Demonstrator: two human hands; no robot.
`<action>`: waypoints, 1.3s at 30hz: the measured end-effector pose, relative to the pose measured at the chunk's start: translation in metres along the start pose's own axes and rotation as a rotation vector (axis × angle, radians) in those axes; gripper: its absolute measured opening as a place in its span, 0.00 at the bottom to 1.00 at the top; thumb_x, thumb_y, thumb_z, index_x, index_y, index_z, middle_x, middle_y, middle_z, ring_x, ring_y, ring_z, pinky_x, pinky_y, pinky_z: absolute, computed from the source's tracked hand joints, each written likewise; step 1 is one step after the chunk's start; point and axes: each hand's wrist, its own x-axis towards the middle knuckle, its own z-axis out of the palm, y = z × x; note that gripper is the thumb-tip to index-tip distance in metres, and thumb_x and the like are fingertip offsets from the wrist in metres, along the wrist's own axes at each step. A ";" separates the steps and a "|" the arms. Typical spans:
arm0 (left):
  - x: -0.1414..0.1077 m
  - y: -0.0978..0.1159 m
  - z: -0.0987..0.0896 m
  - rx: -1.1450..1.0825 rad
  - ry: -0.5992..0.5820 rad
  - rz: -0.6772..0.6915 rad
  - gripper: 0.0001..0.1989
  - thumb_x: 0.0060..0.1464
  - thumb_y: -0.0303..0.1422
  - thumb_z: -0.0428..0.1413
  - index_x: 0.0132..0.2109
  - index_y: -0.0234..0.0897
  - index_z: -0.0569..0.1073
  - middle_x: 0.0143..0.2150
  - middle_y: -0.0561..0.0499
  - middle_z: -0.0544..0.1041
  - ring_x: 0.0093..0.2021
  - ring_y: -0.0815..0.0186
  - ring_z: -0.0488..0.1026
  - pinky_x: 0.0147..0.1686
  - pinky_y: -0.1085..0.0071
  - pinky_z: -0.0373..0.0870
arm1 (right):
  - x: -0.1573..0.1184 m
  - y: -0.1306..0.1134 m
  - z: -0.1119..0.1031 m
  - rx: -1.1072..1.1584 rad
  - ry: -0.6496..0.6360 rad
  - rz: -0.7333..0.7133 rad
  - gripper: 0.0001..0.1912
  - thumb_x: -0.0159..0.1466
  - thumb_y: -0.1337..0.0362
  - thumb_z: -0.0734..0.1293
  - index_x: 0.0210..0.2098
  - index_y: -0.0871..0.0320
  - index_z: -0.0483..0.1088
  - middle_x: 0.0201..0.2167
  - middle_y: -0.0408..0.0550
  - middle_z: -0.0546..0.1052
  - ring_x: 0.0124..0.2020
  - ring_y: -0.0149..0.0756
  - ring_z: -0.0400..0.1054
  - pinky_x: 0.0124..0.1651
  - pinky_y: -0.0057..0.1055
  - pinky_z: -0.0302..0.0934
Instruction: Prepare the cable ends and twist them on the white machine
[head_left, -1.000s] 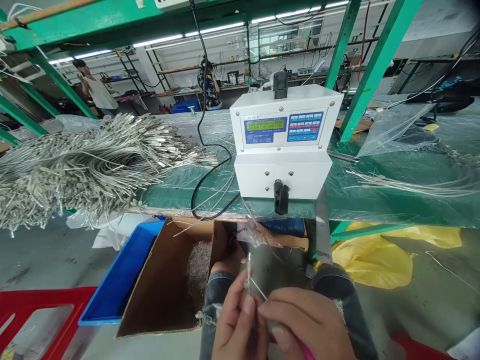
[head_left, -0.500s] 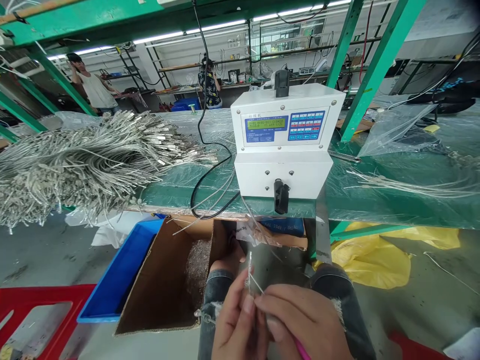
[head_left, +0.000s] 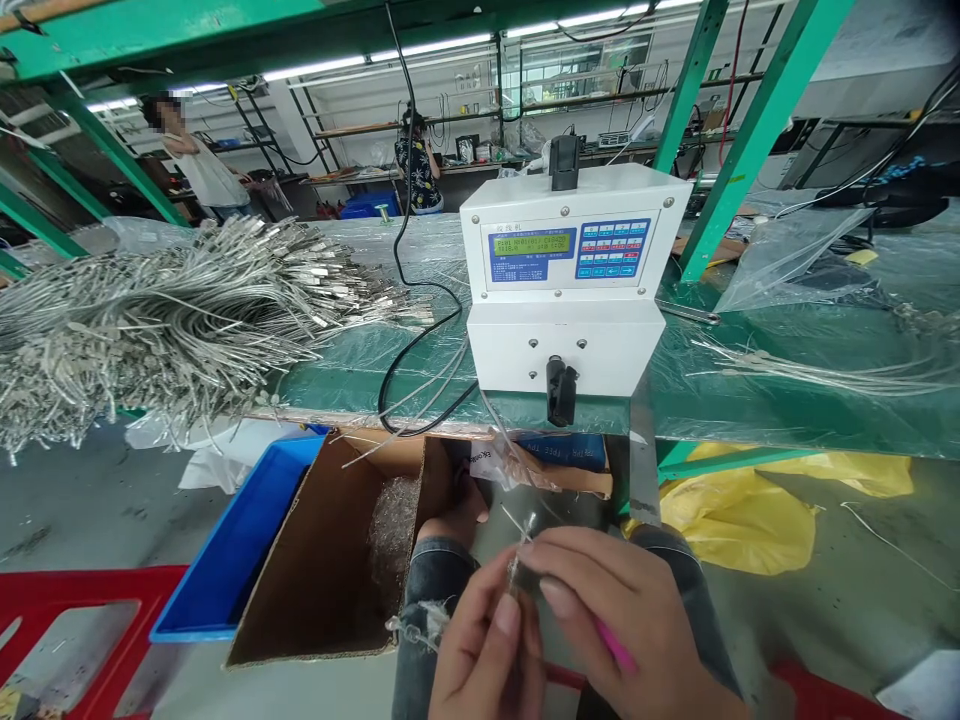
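Observation:
Low over my lap, my left hand pinches the end of a thin silvery cable between thumb and fingers. Close against it, my right hand has its thumb and forefinger near the cable's tip, where fine pale strands stick up. A pink object, perhaps a tool handle, is tucked inside the right hand's curled fingers; most of it is hidden. Ahead stands a white machine with a display, a keypad and a black clamp on its front.
A large heap of silvery cables lies on the bench at left. Below are a cardboard box and a blue bin. A few cables lie at right, above yellow bags. Two people are at the back.
Both hands have shifted slightly right, and the right hand has risen toward the cable's tip. The strands now point up between the hands. A person at the back left has turned.

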 end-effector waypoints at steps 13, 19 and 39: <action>0.009 0.008 -0.004 0.039 -0.153 -0.106 0.21 0.44 0.42 0.71 0.47 0.45 0.83 0.20 0.56 0.73 0.11 0.81 0.61 0.13 0.83 0.51 | 0.005 0.020 -0.007 -0.146 -0.007 -0.018 0.09 0.71 0.66 0.62 0.45 0.56 0.74 0.38 0.47 0.82 0.36 0.34 0.78 0.37 0.29 0.71; 0.015 0.007 -0.009 0.074 -0.231 -0.093 0.18 0.50 0.42 0.67 0.48 0.44 0.81 0.24 0.56 0.74 0.12 0.78 0.66 0.13 0.83 0.58 | 0.007 0.019 -0.012 -0.080 -0.017 0.021 0.08 0.70 0.60 0.64 0.41 0.56 0.73 0.33 0.44 0.82 0.33 0.32 0.78 0.35 0.26 0.70; 0.020 0.009 -0.013 0.123 -0.074 0.175 0.17 0.47 0.44 0.68 0.43 0.42 0.83 0.26 0.56 0.72 0.12 0.82 0.62 0.13 0.83 0.50 | -0.010 0.001 -0.005 0.054 0.029 0.050 0.05 0.65 0.70 0.64 0.40 0.55 0.70 0.33 0.42 0.81 0.37 0.28 0.77 0.41 0.24 0.70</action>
